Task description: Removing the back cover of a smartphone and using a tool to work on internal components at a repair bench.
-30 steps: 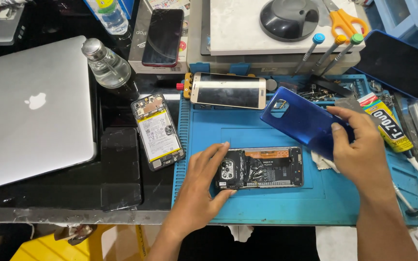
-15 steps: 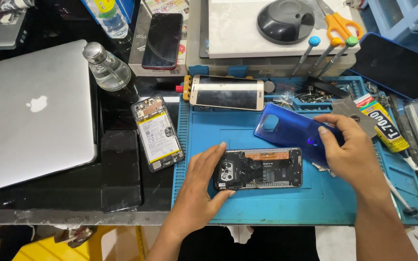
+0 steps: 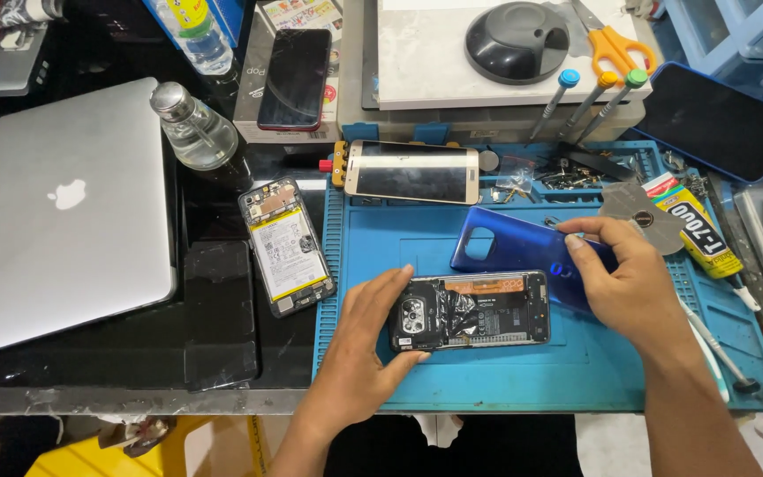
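Note:
An opened black phone (image 3: 474, 309) lies back-side up on the blue work mat (image 3: 505, 371), its circuit boards and camera module exposed. My left hand (image 3: 368, 340) grips its left end, thumb below and fingers above. My right hand (image 3: 629, 278) holds a glossy blue phone back cover (image 3: 509, 246) by its right end. The cover lies tilted just behind the open phone and overlaps its top right corner.
Another opened phone with a battery (image 3: 284, 247) lies left of the mat, beside a silver laptop (image 3: 68, 208) and a glass bottle (image 3: 192, 128). A gold-framed phone (image 3: 412, 170), screwdrivers (image 3: 589, 102), orange scissors (image 3: 615, 44), a glue tube (image 3: 699, 234) and a dark tablet (image 3: 721, 119) crowd the back and right.
My right hand has brought the blue back cover down and leftward, from raised at the right to just behind the open phone. My left hand has stayed on the phone.

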